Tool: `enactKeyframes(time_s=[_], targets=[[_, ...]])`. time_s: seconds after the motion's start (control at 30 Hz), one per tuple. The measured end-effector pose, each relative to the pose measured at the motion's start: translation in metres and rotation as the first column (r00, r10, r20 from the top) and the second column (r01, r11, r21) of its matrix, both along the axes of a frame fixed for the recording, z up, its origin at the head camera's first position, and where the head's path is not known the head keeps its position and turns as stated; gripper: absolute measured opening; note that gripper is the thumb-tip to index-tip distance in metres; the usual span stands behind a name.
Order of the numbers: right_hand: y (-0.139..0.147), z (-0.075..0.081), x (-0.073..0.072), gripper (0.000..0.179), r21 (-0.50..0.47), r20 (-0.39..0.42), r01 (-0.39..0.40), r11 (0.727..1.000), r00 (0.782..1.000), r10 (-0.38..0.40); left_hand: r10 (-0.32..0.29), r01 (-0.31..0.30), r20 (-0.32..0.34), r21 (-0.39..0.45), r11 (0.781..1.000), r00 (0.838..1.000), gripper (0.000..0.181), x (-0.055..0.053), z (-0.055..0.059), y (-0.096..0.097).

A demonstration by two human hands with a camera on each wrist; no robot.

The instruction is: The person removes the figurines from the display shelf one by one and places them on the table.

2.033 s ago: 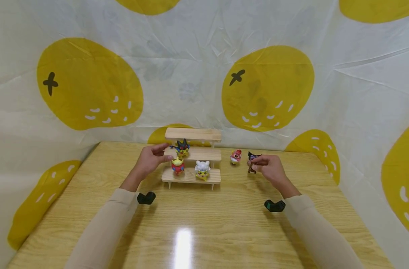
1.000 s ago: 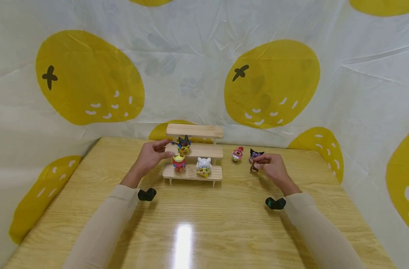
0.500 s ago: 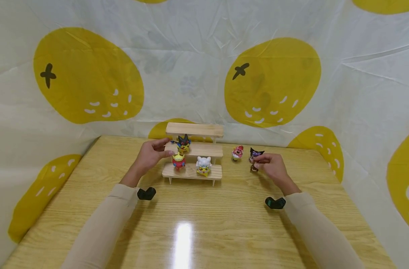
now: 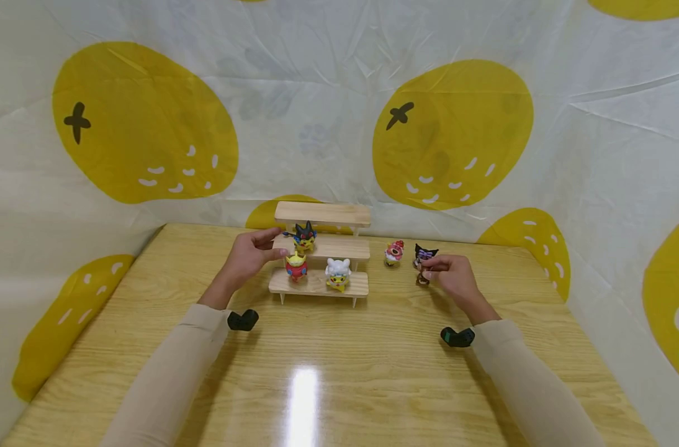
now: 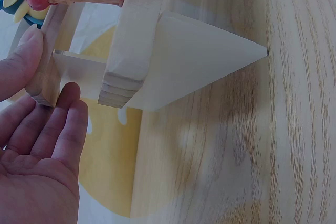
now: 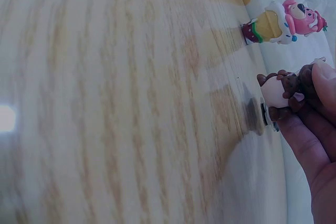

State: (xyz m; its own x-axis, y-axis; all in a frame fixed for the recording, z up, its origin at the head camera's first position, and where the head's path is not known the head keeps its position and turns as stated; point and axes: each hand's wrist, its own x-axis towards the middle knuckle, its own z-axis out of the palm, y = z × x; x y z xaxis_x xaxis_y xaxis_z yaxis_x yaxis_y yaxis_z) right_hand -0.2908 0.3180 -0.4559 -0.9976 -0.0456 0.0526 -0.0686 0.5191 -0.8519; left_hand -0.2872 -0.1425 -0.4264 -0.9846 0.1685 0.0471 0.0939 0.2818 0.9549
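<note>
My left hand (image 4: 248, 254) grips the left end of a three-step wooden display stand (image 4: 350, 248). Its thumb lies over the middle board and its fingers are under it, as the left wrist view shows. Just right of that hand, a black-eared yellow figurine (image 4: 305, 238) is on the middle step. Below are a red figurine with a yellow-green top (image 4: 296, 268) and a white-hooded yellow figurine (image 4: 338, 273) on the lowest step. My right hand (image 4: 455, 279) pinches a brown figurine (image 6: 277, 90) with a pale belly, partly hidden by the fingers. Behind it is a black figurine with a purple bow (image 4: 426, 253).
A pink figurine (image 4: 394, 252) stands on the wooden table (image 4: 373, 360) between the stand and my right hand. Behind the table hangs a white cloth (image 4: 306, 136) with yellow fruit prints. Black devices sit by both wrists.
The whole head view has shifted slightly, with the stand and figurines appearing a little higher. Both hands keep nearly the same places at the stand and the brown figurine.
</note>
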Motion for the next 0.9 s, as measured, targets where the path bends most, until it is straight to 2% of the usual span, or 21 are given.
enactKeyframes(time_s=[0.47, 0.9], targets=[[0.0006, -0.0018, -0.0001, 0.023, 0.035, 0.006, 0.002, 0.999, 1.0, -0.002, 0.01, -0.01, 0.0, -0.001, 1.0, 1.0, 0.06, 0.0, -0.0008, -0.0005], [0.001, -0.004, 0.0006, 0.025, -0.01, -0.003, -0.006, 1.0, 1.0, 0.006, 0.004, -0.004, -0.009, 0.003, 1.0, 1.0, 0.063, -0.0003, -0.0013, -0.001]])
